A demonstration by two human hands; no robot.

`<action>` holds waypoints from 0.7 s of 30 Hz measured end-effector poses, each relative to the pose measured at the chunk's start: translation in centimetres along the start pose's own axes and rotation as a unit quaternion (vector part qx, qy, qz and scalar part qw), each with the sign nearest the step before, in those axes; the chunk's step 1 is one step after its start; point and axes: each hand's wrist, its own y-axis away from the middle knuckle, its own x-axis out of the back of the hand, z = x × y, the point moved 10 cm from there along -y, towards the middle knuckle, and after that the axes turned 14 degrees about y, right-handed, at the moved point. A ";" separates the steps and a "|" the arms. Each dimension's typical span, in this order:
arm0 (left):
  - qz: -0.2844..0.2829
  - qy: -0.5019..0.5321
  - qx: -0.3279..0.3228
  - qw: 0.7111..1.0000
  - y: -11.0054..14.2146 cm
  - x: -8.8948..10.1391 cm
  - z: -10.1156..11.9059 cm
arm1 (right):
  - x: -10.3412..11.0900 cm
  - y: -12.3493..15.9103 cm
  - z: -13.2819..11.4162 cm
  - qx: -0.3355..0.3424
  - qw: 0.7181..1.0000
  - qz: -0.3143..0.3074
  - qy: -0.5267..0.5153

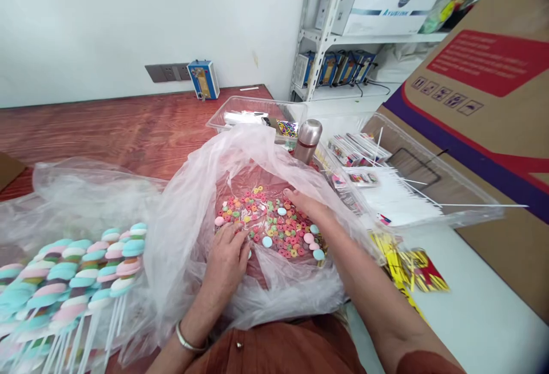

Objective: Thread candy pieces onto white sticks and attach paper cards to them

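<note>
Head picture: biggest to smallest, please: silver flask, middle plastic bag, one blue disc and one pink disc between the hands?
1. Plastic bag
2. Silver flask
3. Blue disc, pink disc: too alike to rank

R hand [311, 206] part-hidden — candy skewers [62, 271] cut off at L edge, carton [506, 115] txt [482, 64] blurry.

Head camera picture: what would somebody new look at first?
Probably the bright ring-shaped candies in the whitish plastic bag, between the left hand and the right hand. Next, the pastel candy skewers at lower left, then the big cardboard box at the right edge.
</note>
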 end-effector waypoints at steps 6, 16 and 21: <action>0.015 -0.027 0.026 0.999 0.6 0.4 -1.7 | -1.1 2.9 -2.3 0.061 0.996 -0.055 -0.018; -0.204 0.148 -0.126 0.960 -0.3 -7.3 12.0 | 2.9 11.1 8.1 -0.024 0.993 0.007 0.119; -0.232 0.026 -0.181 0.955 -1.5 -11.6 14.7 | 1.8 12.5 7.6 -0.030 0.982 0.041 0.183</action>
